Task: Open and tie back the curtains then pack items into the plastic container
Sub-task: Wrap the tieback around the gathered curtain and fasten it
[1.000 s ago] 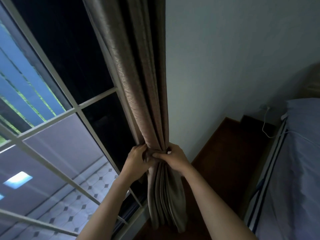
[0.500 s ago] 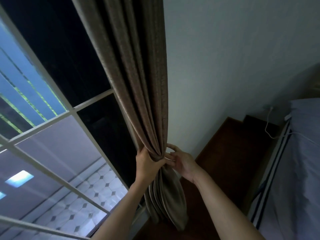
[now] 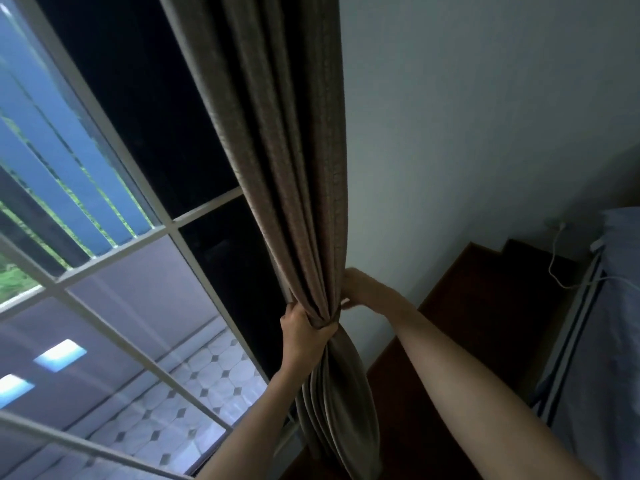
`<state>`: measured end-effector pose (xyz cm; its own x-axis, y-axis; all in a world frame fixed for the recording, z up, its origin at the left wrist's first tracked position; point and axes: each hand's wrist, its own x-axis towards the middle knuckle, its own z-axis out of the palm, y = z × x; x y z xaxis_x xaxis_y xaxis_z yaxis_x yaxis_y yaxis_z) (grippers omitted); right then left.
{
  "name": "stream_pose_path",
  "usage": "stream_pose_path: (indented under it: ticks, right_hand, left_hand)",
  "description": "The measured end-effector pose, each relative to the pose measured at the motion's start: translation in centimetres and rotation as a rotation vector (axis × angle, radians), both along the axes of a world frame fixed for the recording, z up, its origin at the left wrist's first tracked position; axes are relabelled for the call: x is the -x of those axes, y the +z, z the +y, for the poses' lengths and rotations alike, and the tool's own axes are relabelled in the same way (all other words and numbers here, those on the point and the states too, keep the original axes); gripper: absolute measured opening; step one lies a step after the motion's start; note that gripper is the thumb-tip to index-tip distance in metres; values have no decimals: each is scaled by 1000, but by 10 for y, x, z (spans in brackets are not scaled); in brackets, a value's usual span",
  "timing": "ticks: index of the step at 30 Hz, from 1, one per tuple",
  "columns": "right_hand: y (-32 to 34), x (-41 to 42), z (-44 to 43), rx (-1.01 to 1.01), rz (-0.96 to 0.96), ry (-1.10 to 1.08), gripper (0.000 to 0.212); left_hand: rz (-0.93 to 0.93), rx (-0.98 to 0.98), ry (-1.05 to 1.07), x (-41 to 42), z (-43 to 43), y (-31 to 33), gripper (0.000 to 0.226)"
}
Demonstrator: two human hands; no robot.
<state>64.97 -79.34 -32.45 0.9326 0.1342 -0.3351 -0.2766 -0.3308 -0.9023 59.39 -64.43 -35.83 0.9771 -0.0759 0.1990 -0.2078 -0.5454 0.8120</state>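
Curtain (image 3: 287, 168), brown-grey with a heavy weave, is hanging in deep folds at the right edge of the window (image 3: 194, 220), where the glass is meeting the pale wall (image 3: 467, 116). Cloth is being drawn into one tight bunch low down. Below the bunch the folds are spreading again and hanging loose toward the floor (image 3: 467, 323).

Left hand (image 3: 304, 329) is gripping the bunch from the window side, its fingers (image 3: 323, 329) curling tight round the cloth and its forearm rising from the bottom edge.

Right hand (image 3: 367, 292) is reaching in from the wall side, a little higher than the left, and lying against the cloth's right edge between curtain and wall. Its fingertips are passing behind the folds and are hidden there. Cannot tell whether they are pinching cloth or only pressing on it. The two hands are sitting close together, with the gathered cloth between them.

White bars are crossing the window's dark panes, and tiled ground and blue slats are showing outside at the left. Dark wood floor is running along the wall. At the far right edge a bed (image 3: 616, 323) with a bluish sheet is standing, and a white cable (image 3: 554, 261) is trailing from a socket (image 3: 559, 224) down toward it.
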Motion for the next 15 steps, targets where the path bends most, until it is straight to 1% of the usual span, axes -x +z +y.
stream_pose_path:
  ticks: [1,3,7,9,10,12,14,15]
  right_hand:
    - [-3,-2,0,53,49,55,20]
    - [-3,-5,0,102,107,126,20]
    - [-2,-16,1,96,139,129,21]
    - [-6,-21,-1,22,164,77,23]
    - [-11,-22,-3,-32,186,41,21]
    - [-11,-16,-5,-150,211,-32,10]
    - [-9,-10,-9,-270,269,-114,8]
    - [-9,-8,-13,-325,284,-129,10]
  left_hand:
    - [-14,-23,-18,0,2,1,41]
    - [-35,-61,-41,-1,6,2,36]
    - [-26,-86,-68,-3,11,4,37]
    - [-33,-69,-77,-1,10,4,36]
    - [-33,-61,-78,1,9,5,36]
    - [-17,-49,-77,4,8,6,36]
    - [3,-57,-76,4,10,7,34]
    - [15,-69,-79,4,10,7,36]
